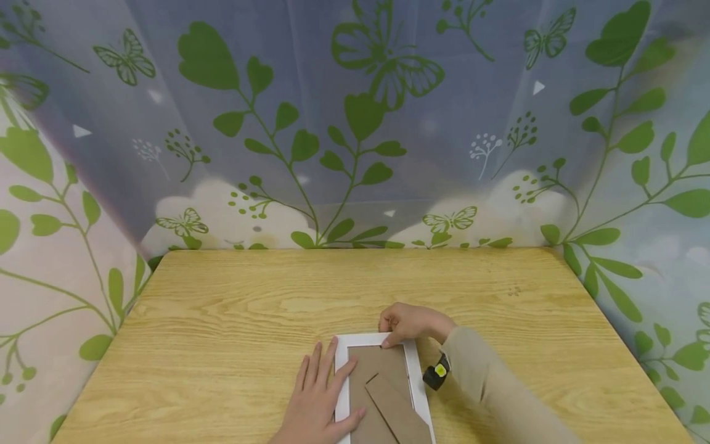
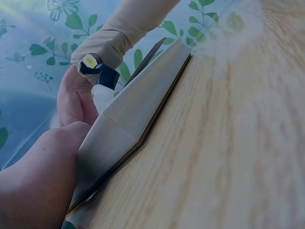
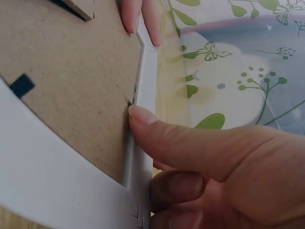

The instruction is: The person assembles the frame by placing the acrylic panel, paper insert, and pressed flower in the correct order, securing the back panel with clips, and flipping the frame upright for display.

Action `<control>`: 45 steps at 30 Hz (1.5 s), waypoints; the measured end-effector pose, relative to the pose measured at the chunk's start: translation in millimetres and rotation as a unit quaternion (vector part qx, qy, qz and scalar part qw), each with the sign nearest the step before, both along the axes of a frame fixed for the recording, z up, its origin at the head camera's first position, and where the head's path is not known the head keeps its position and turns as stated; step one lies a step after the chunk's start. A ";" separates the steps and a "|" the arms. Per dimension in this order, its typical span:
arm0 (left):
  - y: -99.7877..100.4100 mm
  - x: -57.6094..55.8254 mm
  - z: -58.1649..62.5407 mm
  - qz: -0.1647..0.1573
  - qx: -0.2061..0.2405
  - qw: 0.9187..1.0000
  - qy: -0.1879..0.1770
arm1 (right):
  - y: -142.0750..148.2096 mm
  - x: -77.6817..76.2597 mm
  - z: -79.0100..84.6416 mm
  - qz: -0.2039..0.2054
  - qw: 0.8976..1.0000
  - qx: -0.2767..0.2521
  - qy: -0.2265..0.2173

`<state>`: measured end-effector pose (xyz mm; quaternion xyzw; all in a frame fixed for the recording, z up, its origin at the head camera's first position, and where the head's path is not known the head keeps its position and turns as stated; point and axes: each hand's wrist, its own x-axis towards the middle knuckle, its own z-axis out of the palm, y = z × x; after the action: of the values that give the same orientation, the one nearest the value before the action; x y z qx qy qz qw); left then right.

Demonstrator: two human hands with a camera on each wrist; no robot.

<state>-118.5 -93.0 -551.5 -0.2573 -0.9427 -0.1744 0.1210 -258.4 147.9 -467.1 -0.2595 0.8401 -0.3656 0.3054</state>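
A white picture frame (image 1: 342, 394) lies face down on the table, its brown backing board (image 1: 363, 361) and easel leg (image 1: 395, 404) uppermost. My left hand (image 1: 318, 394) rests along the frame's left side, fingers extended and thumb over the board. At the far border, my right hand (image 1: 415, 322) pinches the frame: the thumb (image 3: 167, 143) presses at the inner edge beside the board while bent fingers sit against the outer side. A small dark tab (image 3: 22, 86) overlaps the board from another border in the right wrist view.
The wood-grain table (image 1: 233, 302) extends around the frame. Behind it and at both sides hangs a curtain (image 1: 266, 123) printed with green leaves and butterflies. A black wrist camera (image 1: 434, 376) with a yellow mark sits at the right sleeve's cuff.
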 end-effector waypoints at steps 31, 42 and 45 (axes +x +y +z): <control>-1.7 1.1 3.7 -0.006 -0.009 1.000 -0.017 | -4.8 9.4 -0.1 -0.041 0.997 0.036 0.062; -0.9 0.9 1.0 -0.011 0.000 1.000 0.000 | 2.6 12.5 -4.3 -0.019 0.997 0.013 0.075; -1.2 0.2 1.4 -0.010 -0.001 1.000 -0.002 | 7.5 16.3 -3.1 -0.020 0.996 -0.004 0.084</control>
<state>-118.3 -94.2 -550.2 -0.2668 -0.9405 -0.1749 0.1170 -242.1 155.5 -470.2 -0.2741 0.8660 -0.3522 0.2257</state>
